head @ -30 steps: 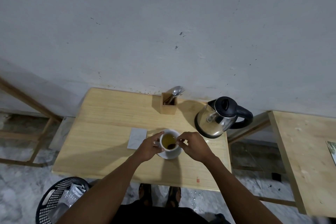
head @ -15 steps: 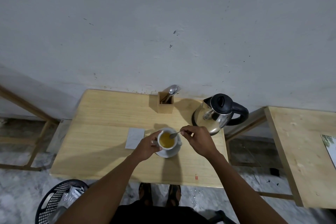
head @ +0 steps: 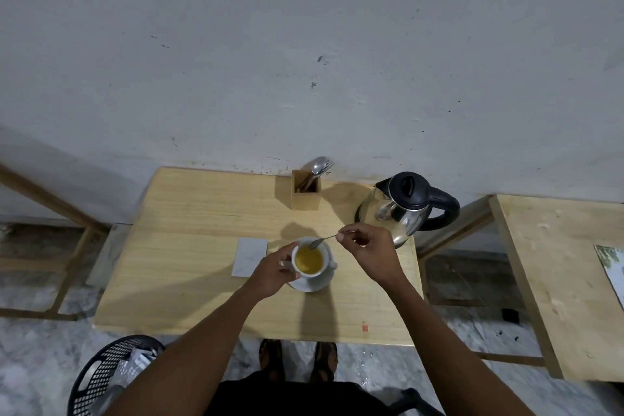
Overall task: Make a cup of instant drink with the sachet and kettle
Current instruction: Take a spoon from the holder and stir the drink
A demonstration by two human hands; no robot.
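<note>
Two hands meet over a white cup point(head: 312, 262) of yellow drink, which stands on a white saucer point(head: 312, 284) near the middle of the pale wooden table point(head: 189, 246). The left hand point(head: 275, 272) is curled around the cup's left side. The right hand point(head: 369, 252) pinches the handle of a small metal spoon point(head: 320, 241), its bowl dipping at the cup's far rim. A pale rectangular sachet point(head: 250, 257) lies flat just left of the cup; no print on it is readable. The steel kettle point(head: 401, 209) with black lid and handle stands at the table's far right corner; no brand is legible. A wooden cutlery holder point(head: 305, 191) with spoons sits near the wall. A small red mark point(head: 364, 327) near the front edge is too small to read.
</note>
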